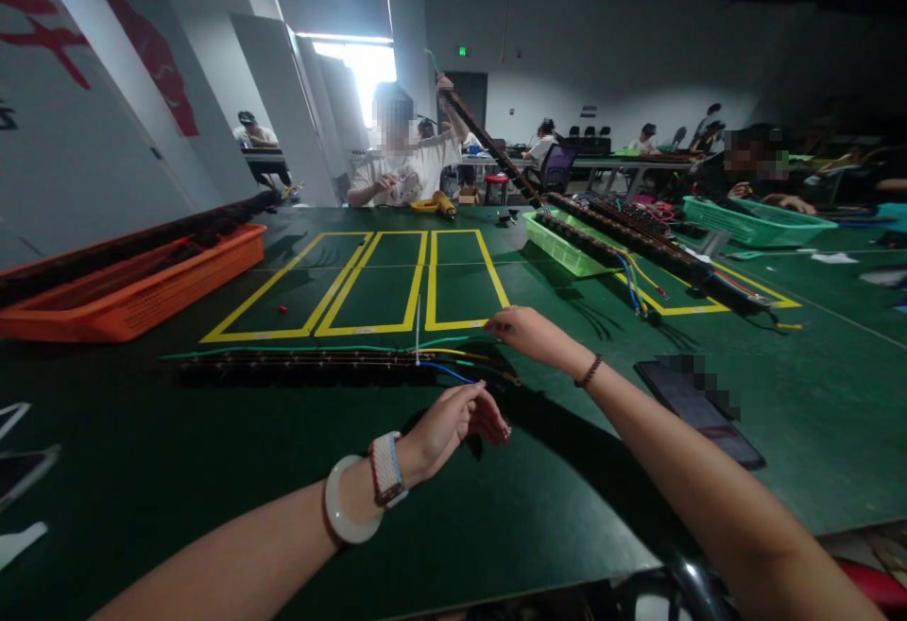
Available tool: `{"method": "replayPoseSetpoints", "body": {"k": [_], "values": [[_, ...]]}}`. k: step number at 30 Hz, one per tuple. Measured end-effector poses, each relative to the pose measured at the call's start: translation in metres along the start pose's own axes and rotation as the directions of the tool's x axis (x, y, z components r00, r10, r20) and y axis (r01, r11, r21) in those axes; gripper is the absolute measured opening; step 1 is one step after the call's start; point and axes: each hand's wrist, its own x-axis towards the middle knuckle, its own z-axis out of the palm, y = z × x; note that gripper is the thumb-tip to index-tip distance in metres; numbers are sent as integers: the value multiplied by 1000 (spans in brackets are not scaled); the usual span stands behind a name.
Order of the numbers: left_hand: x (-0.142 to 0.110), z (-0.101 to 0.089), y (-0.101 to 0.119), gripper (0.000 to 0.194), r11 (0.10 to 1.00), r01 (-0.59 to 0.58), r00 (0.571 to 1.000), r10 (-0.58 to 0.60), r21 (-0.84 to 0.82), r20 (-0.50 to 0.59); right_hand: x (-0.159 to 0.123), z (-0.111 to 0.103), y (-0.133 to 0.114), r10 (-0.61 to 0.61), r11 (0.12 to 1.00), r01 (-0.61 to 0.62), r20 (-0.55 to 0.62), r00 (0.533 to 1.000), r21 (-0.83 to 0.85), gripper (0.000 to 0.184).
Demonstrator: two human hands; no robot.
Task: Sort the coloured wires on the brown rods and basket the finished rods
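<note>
On the green table in front of me lies a long dark wire harness [304,368] with green, yellow and blue wires at its right end. A white cable tie [418,330] sticks up from it near that end. My right hand [528,336] is closed in a pinch at the end of the green wire [453,342]. My left hand [453,427] is loosely curved just below the wire ends, its fingers apart. Its upper fingertip is close to the blue wire [446,370]; whether they touch I cannot tell.
An orange basket [191,285] with dark harnesses stands at left. A light green basket [567,248] bears more harnesses at right, near a phone [698,408]. Yellow tape frames [365,330] mark the table. Across it, a person [403,163] raises a harness beside a yellow heat gun [443,205].
</note>
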Motion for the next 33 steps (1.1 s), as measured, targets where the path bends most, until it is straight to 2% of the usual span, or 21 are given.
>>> {"method": "replayPoseSetpoints", "body": {"k": [4, 8, 11, 13, 15, 18, 22, 28, 31, 33], "values": [[-1, 1, 2, 38, 1000, -5, 1000, 5, 6, -5, 3, 25, 15, -2, 994, 3, -17, 1000, 106, 26], [-2, 2, 3, 37, 1000, -2, 1000, 3, 7, -8, -1, 32, 7, -75, 973, 58, 67, 995, 223, 52], [-2, 2, 2, 35, 1000, -9, 1000, 9, -5, -18, -4, 34, -3, -65, 977, 40, 116, 991, 207, 67], [-2, 2, 2, 34, 1000, -4, 1000, 3, -10, -27, -3, 37, -7, -72, 984, 50, 129, 989, 169, 63], [-2, 3, 2, 33, 1000, 5, 999, -5, -6, -34, -2, 40, -10, -77, 986, 51, 160, 984, 161, 45], [-2, 4, 2, 33, 1000, 6, 999, -6, -2, -39, -1, 43, -12, -33, 972, -28, 255, 966, 233, 29], [-1, 4, 3, 30, 1000, 3, 998, -3, -9, -56, -1, 41, -13, 16, 943, -106, 275, 961, 315, 26], [5, 0, 4, 33, 983, 50, 993, -69, -179, -100, -3, 36, -18, 14, 953, -84, 235, 972, 290, 16], [8, -1, 4, 36, 953, 48, 989, -87, -298, -119, -5, 30, -26, 14, 980, -55, 211, 977, 192, 21], [8, -2, 5, 33, 926, 33, 986, -92, -375, -139, -7, 27, -35, 27, 998, -35, 176, 984, 45, 23]]}}
